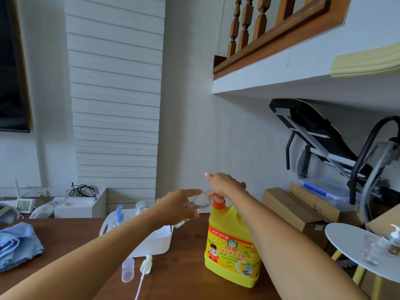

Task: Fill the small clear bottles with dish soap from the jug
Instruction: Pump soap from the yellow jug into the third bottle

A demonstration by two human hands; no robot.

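Small clear bottle (198,203) held up to the jug's (231,245) pump (217,201).
The left hand's (177,204) fingers curl round the tilted bottle, its mouth right of the fingertips, at the orange spout. The right hand (225,185) covers the pump head, thumb out, its other fingers hidden.

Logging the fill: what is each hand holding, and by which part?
The left hand grips the small clear bottle round its body. The right hand presses on the pump of the jug; its grip is hidden.
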